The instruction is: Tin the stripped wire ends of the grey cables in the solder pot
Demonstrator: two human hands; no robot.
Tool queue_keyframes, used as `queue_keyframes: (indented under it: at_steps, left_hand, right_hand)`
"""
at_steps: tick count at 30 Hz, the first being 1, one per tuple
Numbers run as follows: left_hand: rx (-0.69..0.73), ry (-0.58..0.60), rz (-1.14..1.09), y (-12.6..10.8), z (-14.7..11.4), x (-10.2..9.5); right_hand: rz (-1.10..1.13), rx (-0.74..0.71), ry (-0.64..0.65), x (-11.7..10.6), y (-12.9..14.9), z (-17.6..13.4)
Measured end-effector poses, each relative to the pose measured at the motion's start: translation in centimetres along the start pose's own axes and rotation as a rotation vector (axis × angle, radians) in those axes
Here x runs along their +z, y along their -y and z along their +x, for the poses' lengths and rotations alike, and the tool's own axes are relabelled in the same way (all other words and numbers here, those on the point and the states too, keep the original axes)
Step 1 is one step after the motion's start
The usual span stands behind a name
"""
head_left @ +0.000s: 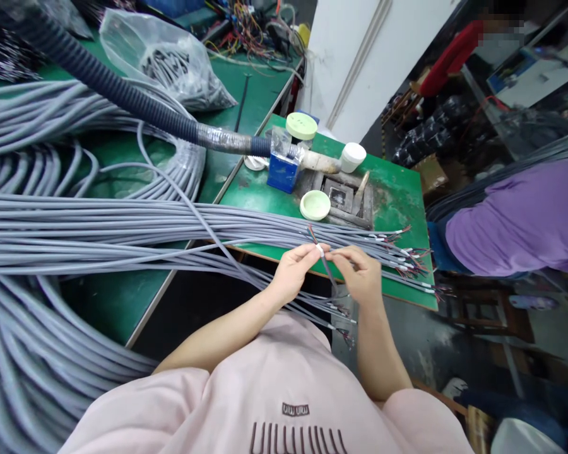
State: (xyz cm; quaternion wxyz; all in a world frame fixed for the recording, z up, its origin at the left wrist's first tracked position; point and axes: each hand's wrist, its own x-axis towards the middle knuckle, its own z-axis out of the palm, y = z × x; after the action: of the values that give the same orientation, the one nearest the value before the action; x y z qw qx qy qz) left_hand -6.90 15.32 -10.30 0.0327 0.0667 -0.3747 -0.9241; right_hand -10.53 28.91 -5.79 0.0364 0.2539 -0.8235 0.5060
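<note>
Between thumb and finger, my left hand (293, 270) pinches the end of a grey cable (330, 275) at its white label (320, 250). Thin coloured wires (313, 233) fan out from that end, pointing away from me. Close beside the label, my right hand (363, 274) is closed in a pinch, its fingertips nearly touching my left ones; what lies between them is too small to make out. Under and beyond both hands runs a bundle of grey cables (265, 228), its labelled ends with bare wire tips (411, 255) at the right of the green bench.
A solder pot (339, 197) sits in the bench, with a pale green lid (315, 205), a white tub (353, 156) and a blue box (283, 169) around it. A dark hose (137, 107) crosses above coiled cables (28, 328). A person in purple (520, 217) is at the right.
</note>
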Motion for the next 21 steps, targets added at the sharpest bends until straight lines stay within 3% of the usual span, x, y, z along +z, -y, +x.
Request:
queue_keyframes:
  at_steps: [2, 5, 10, 15, 21]
  left_hand:
    - [0.018, 0.045, 0.084, 0.0, -0.1, -0.1]
    - [0.049, 0.103, 0.192, -0.1, -0.5, -0.1]
    - [0.142, 0.072, 0.374, 0.1, -1.0, -0.2]
    - [0.316, 0.057, 0.550, -0.2, -1.4, -0.2]
    - [0.349, 0.060, 0.640, -0.9, -1.8, 0.2]
  right_hand:
    - [-0.077, -0.087, -0.063, -0.7, 0.9, 0.8]
    - [-0.170, -0.182, -0.019, -0.8, 2.3, 1.9]
    - [-0.287, -0.276, -0.026, 0.6, 3.5, 2.5]
    - [-0.190, -0.237, -0.061, 0.9, 3.6, 2.3]
    - [0.100, -0.083, -0.115, 1.8, 2.7, 3.4]
